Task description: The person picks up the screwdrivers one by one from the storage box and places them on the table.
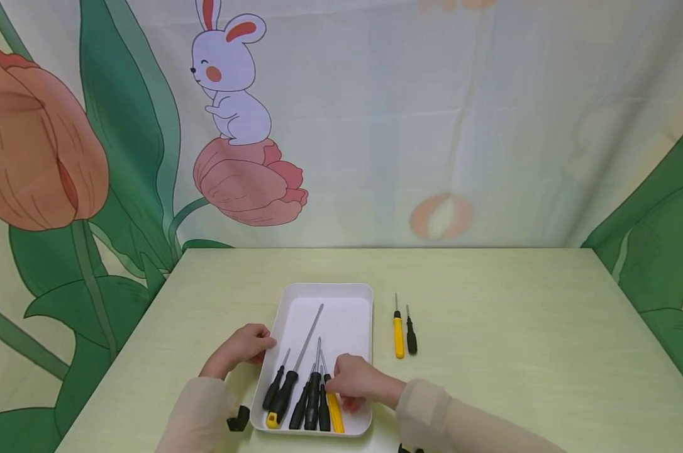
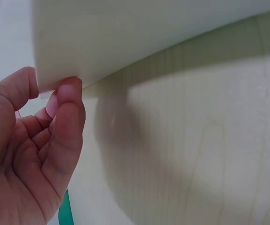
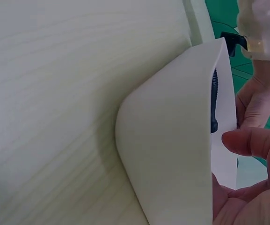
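Observation:
My left hand pinches the left rim of a white tray; the left wrist view shows thumb and fingers on either side of the tray wall. Over the tray's right side, my right hand has its curled fingers at the upper handle of a yellow screwdriver, which lies along the others. The right wrist view hides this contact behind the tray wall. Several black-handled screwdrivers lie left of it, tips pointing away. One, a long screwdriver, has a yellow handle end.
Right of the tray, a yellow screwdriver with a black collar and a small black screwdriver lie side by side on the pale table. Behind the table's far edge hangs a printed curtain with a rabbit and flowers.

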Available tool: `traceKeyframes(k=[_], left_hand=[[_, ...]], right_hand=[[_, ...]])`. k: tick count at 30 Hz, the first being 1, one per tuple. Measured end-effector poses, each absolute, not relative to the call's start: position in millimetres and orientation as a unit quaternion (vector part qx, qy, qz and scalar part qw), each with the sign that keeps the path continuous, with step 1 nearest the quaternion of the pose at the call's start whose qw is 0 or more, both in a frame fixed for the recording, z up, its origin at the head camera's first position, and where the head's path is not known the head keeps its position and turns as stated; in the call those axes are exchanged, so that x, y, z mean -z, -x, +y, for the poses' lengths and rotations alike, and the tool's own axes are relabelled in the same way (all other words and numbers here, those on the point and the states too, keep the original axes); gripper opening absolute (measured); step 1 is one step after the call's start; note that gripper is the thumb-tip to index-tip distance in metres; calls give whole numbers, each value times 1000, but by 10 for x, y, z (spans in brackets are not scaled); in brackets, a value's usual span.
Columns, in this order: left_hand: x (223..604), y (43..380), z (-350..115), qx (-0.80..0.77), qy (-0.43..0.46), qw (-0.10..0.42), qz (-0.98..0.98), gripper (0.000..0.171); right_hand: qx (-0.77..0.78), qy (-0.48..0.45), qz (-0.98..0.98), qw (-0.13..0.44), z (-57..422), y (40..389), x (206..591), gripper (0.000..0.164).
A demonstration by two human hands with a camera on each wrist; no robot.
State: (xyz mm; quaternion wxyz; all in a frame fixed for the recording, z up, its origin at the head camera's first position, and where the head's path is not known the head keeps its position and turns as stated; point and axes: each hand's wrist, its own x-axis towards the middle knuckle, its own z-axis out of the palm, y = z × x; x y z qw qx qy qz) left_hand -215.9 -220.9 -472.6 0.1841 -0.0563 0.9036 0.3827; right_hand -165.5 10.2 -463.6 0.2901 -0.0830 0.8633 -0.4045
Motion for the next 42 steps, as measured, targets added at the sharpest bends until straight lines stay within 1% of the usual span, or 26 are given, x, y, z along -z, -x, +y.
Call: traceKeyframes(k=[19,28,42], left_hand=[[4711,2153,-2202,-378,59,186,905,13],[4736,2167,-2205,-377,61,187,905,14],[4711,2167,-2203,-378,54,187,905,14]], right_hand=[[317,95,901,282,26,1678,4638,13],[303,102,907,274,2,1678,4671,16],[313,119,912,236,-7,1664,4700,20]])
